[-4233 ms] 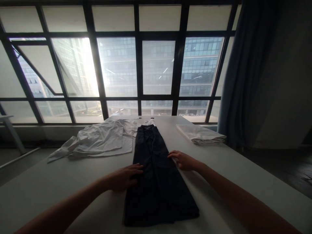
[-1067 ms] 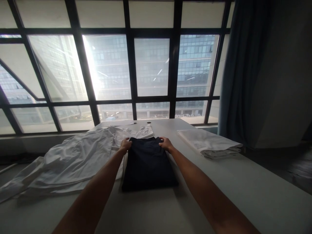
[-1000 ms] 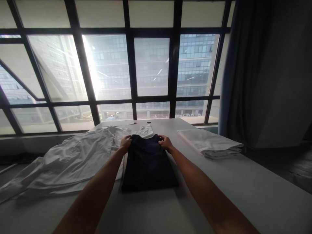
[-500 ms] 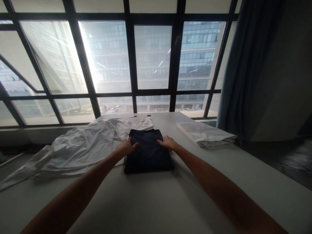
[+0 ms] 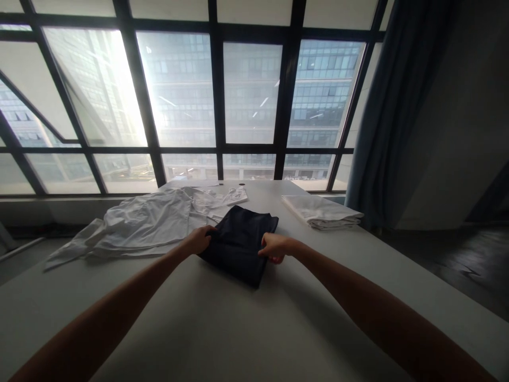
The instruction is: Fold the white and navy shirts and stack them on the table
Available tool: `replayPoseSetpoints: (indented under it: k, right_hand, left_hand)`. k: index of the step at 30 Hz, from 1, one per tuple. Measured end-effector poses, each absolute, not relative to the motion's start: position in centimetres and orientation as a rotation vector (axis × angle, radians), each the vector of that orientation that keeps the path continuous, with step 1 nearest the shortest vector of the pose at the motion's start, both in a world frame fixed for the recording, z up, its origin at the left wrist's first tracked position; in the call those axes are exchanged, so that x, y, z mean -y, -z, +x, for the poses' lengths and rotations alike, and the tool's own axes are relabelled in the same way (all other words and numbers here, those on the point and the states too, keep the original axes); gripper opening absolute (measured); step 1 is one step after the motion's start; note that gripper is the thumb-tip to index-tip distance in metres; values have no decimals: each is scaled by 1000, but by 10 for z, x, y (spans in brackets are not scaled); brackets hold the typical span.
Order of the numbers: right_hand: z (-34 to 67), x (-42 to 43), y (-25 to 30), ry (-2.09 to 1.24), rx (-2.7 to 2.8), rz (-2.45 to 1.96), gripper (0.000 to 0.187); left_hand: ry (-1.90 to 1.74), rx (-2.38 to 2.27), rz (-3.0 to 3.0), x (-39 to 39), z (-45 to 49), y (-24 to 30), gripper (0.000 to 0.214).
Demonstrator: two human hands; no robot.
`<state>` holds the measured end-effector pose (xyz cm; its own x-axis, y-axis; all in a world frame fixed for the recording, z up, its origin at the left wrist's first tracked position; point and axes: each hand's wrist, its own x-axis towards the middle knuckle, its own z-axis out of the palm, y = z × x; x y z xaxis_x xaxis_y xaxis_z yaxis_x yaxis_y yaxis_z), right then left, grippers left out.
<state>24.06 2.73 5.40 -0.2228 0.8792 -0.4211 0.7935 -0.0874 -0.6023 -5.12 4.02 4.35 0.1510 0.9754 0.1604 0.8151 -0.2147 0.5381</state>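
A dark navy folded garment (image 5: 240, 241) is between my two hands, turned at an angle and apparently lifted a little off the white table (image 5: 222, 334). My left hand (image 5: 199, 240) is closed on its left edge, thumb on top. On the right edge, my right hand (image 5: 275, 246) pinches the cloth with the thumb above and the fingers curled below. What kind of garment it is does not show. Left of it and behind, a crumpled white shirt-like garment (image 5: 147, 223) lies spread on the table.
A folded white cloth (image 5: 320, 209) lies on the table's right side. Past the far end stand large dark-framed windows (image 5: 250, 95), one pane tilted open at left. A blue curtain (image 5: 387, 116) hangs at the right.
The navy garment has turned clockwise from lying square, and its near edge now slants. Both hands have gone from resting along its sides to gripping its edges. The view has shifted slightly.
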Motion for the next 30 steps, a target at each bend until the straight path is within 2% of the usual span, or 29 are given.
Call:
replayPoseSetpoints:
  k: [2, 6, 8, 11, 16, 19, 23, 26, 30]
  right_hand:
    - [233, -17, -63, -1239, 2296, -1858, 28]
    - [215, -29, -68, -416, 2454, -1520, 31]
    - [211, -47, -57, -207, 2500, -1316, 43]
    - [215, -78, -29, -208, 2616, -1262, 61]
    - [249, -121, -5, -220, 2579, -1547, 75]
    - [264, -137, -11, -225, 2544, -1699, 74]
    - [246, -143, -22, -111, 2502, -1724, 63]
    - [204, -139, -24, -17, 2508, -1405, 59]
    - [153, -144, -12, -161, 2740, -1022, 58]
  left_hand:
    - [-560, -1803, 2174, -41, -60, -44, 35]
    - [-564, -1930, 2418, -30, -55, -32, 36]
    - [-591, -1853, 2592, -22, -45, -19, 41]
    - [-494, -1688, 2754, -15, -38, 4, 51]
    - [-479, -1617, 2784, -19, -45, 24, 61]
    - [-473, -1634, 2765, -17, -45, 18, 61]
    - [-455, -1619, 2730, -1, -31, -2, 58]
    - [-530, -1395, 2780, 19, -16, -13, 57]
    - [-381, -1188, 2754, 41, -1, -15, 68]
